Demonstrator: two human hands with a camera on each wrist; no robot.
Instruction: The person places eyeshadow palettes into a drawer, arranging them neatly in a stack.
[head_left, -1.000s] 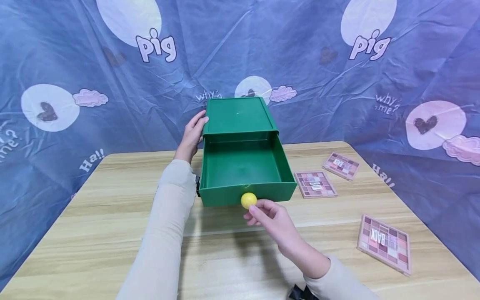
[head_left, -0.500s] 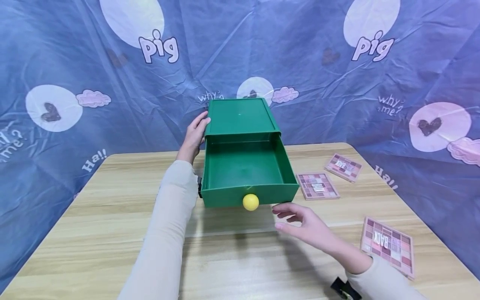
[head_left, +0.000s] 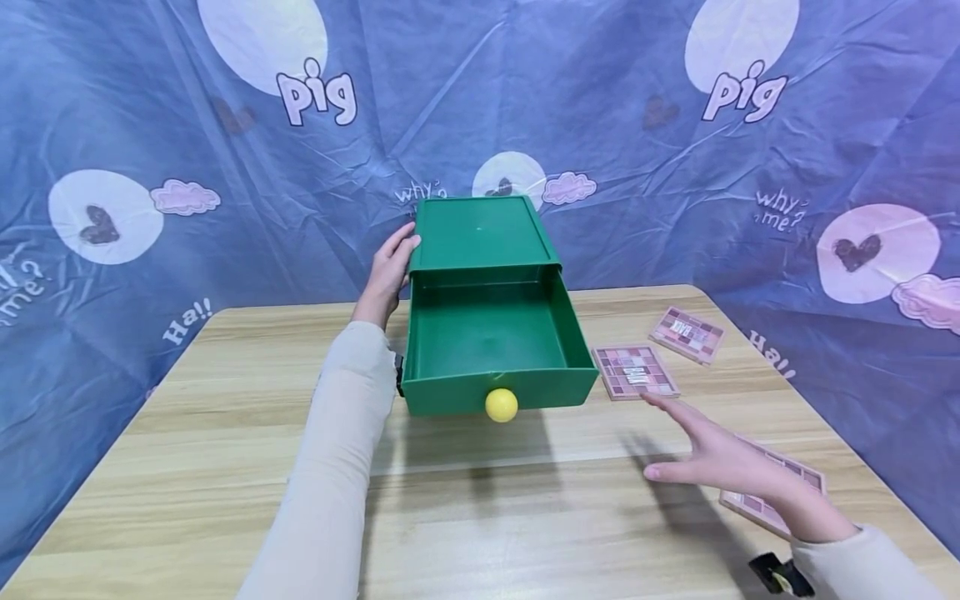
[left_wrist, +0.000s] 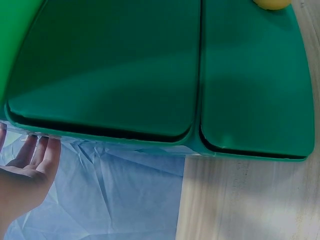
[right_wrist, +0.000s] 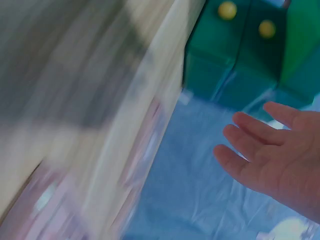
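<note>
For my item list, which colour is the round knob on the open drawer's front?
The knob is yellow; it shows best in the head view.

The head view was bright, with soft shadows and glare on the pale wood-grain tabletop [head_left: 495, 529]. Both wrist views were dimmer; blur smeared the pinkish rectangular palette [right_wrist: 55, 207] in the right.

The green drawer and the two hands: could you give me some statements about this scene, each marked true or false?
1. The green drawer is open. True.
2. Its round knob is red. False: it is yellow.
3. The left hand touches the green box. True.
4. A hand grips the knob. False: the right hand is apart from it, holding nothing.
5. The drawer holds palettes. False: three palettes lie on the table.
</note>
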